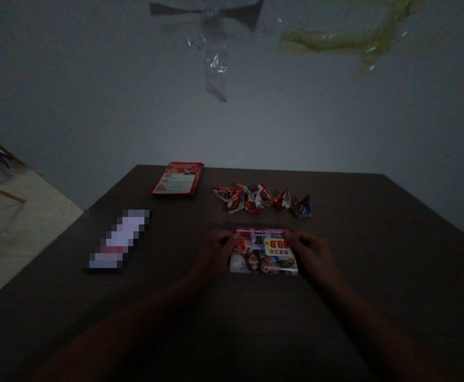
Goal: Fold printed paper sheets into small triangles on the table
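A glossy printed flyer (261, 257), with photos of people and a yellow price patch, lies in front of me on the dark table. Its print faces upside down to me. At its left edge, my left hand (216, 252) pinches the upper corner between thumb and fingers. My right hand (314, 254) grips the opposite upper corner in the same way. Just beyond the flyer sit several small folded paper shapes (251, 199) in red, white and blue, pointed at their ends. One folded piece (302, 207) stands apart at the right of the group.
A stack of red and white leaflets (178, 179) lies at the table's back left. Nearer on the left is a phone-like device (116, 241), blurred out by pixels. Behind the brown table (375, 212) rises a pale wall (335, 116) with tape on it.
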Motion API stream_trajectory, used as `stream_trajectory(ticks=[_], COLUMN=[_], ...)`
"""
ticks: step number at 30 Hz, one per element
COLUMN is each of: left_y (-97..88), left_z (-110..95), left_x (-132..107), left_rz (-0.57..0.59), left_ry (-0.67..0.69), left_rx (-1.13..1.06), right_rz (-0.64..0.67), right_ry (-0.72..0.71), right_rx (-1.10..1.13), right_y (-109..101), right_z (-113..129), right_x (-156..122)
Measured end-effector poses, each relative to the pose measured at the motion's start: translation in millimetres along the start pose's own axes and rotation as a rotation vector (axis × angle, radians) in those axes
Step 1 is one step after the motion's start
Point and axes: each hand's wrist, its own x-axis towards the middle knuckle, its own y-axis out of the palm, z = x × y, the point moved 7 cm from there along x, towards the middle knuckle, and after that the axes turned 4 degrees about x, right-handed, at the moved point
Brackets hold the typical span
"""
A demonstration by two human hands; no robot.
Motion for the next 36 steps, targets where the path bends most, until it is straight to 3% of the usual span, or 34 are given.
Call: stream_trajectory(ticks=[6, 12, 17, 26, 36], left_y=[7.5, 13.7, 16.9, 17.3, 16.9], left_z=[0, -9, -10, -5, -3], left_x=[8, 10, 10, 13, 13], left_rz=[0.103, 0.179, 0.224, 0.270, 0.269], left_ry=[0.102, 0.203, 0.235, 0.203, 0.185], left_rx=[0.294, 0.547, 0.642, 0.636, 0.635], right_rz=[0.071, 0.120, 0.154, 0.198, 0.190], right_ry=[-0.061, -0.196, -0.277, -0.268, -0.272], right_rx=[-0.272, -0.736, -0.970, -1.104, -1.109], right_y=[3, 14, 21, 26, 26], right_z=[-6, 14, 21, 21, 21], right_x=[10, 9, 8, 8, 8])
